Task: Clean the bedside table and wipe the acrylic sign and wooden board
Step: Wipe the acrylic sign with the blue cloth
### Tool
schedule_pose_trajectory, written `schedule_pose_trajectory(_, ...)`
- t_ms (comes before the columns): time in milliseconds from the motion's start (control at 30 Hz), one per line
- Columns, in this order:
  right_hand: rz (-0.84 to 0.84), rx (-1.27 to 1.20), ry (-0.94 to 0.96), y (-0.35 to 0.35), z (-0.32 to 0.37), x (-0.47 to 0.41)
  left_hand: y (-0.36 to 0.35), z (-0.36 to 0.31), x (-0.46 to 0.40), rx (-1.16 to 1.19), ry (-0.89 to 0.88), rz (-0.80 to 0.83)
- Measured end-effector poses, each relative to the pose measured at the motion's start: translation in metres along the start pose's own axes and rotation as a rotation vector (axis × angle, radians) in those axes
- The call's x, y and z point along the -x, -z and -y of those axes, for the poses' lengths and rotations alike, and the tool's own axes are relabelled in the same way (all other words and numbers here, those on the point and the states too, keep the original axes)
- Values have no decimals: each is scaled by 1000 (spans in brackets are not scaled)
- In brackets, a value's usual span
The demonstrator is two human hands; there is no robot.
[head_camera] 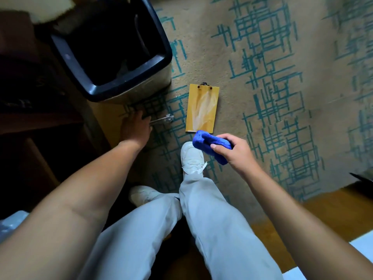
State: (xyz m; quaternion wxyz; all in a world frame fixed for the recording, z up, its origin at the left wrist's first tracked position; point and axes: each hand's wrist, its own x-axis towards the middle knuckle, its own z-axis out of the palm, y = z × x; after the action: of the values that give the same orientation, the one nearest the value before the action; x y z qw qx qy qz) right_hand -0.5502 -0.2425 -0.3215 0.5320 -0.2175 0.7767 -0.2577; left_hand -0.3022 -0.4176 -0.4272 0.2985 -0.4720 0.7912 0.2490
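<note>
Wooden board [202,108]: lying flat on the patterned carpet [272,57], just beyond the toe of the forward white shoe [190,158], its clip end pointing away from the person; a pale streaky patch is showing down its middle, which reads as glare or wipe marks, and I cannot tell which.
Acrylic sign [161,119]: a clear piece is lying on the carpet just beside the bin [113,57], left of the board and apart from it; the left hand is touching its near end.
Left hand [135,128]: reaching down to the clear piece with fingers bent over it; whether it is actually gripping is hidden by the back of the hand.
Right hand [232,150]: hovering above the carpet near the board's closest edge, fingers and thumb curling round a blue cloth [212,143].
Cloth contact: the cloth is not touching board or sign at this moment.
Bedside table [30,118]: a dark wooden unit is standing at the left edge, presumably the table; its top is too dim to judge as cleaned or not.
Progress, as a judgement: both items are sitting on the floor with the cloth in hand, so the wiping stage is looking under way or about to begin; returning them to the table is looking undone.
</note>
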Motion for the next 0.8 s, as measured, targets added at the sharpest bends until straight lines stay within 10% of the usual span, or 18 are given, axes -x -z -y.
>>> schedule_pose_trajectory(800, -6, -83, -26, -28, -33, -50, -53, -4, -59, -130, -49, -107)
